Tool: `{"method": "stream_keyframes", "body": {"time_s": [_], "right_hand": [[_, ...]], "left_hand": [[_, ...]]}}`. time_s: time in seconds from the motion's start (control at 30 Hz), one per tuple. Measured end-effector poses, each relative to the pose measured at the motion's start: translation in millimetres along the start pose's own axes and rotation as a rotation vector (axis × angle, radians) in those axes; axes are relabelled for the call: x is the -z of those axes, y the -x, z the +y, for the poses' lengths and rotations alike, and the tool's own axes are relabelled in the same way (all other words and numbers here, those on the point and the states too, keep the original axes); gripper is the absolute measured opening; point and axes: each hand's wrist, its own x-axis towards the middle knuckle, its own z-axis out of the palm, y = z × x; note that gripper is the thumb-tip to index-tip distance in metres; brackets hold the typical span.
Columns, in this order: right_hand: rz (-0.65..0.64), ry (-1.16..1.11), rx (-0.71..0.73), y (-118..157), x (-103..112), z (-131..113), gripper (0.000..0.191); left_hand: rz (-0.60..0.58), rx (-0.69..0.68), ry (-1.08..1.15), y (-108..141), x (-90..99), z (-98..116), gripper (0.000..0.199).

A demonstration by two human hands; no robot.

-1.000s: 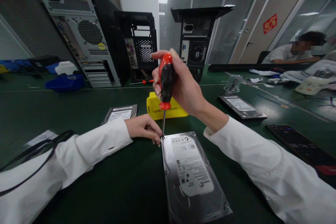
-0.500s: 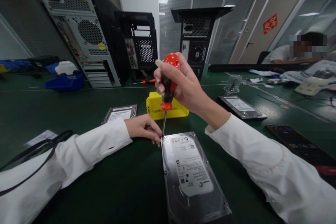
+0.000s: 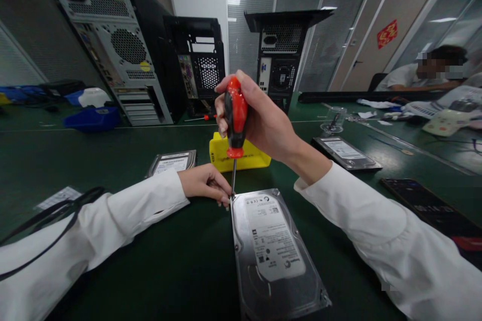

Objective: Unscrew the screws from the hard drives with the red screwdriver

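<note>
Fingers (image 3: pixel 221 124) of the right hand (image 3: pixel 263 123) wrap the screwdriver (image 3: pixel 237 115), the left hand's (image 3: pixel 206 184) bunched at the hard drive's (image 3: pixel 273 241) corner.

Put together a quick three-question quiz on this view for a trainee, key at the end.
1. Which hand holds the red-and-black screwdriver?
2. What colour is the bin just beyond the near hard drive? A) blue B) yellow C) white
3. True or false: the screwdriver's tip end is over the middle of that drive's label.

Key:
1. The right hand.
2. B, yellow.
3. False; it is at the drive's far left corner as seen here, next to the left hand.
</note>
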Motion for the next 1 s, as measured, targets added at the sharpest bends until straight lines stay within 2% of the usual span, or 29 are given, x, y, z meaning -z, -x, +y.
{"method": "stream_keyframes", "body": {"time_s": [0.1, 0.27, 0.37, 0.5, 0.57, 0.73, 0.87, 1.0], "right_hand": [[0.055, -0.007, 0.041, 0, 3, 3, 0.013], [0.060, 0.011, 0.072, 0, 2, 7, 0.018], [0.014, 0.011, 0.048, 1, -5, 2, 0.019], [-0.100, 0.036, -0.022, 3, -11, -8, 0.030], [-0.121, 0.042, -0.049, 2, -10, -10, 0.027], [-0.008, 0.057, -0.001, 1, -1, -7, 0.010], [0.038, 0.086, 0.025, 2, 1, -4, 0.015], [0.016, 0.053, 0.037, 1, 0, -4, 0.017]], "left_hand": [[0.002, -0.001, 0.000, 0, -0.1, 0, 0.020], [0.008, -0.008, 0.001, 0, 0.0, 0, 0.017], [0.003, -0.010, 0.001, 0, 0.2, 0, 0.019], [-0.004, -0.012, -0.006, 0, 1.0, -1, 0.022], [-0.003, -0.015, -0.008, 0, 1.6, -2, 0.023], [0.003, -0.017, -0.006, 0, 1.4, -2, 0.021], [0.008, -0.015, -0.002, 1, 0.1, -1, 0.020], [0.002, -0.015, -0.007, 1, -0.3, 1, 0.020]]}}
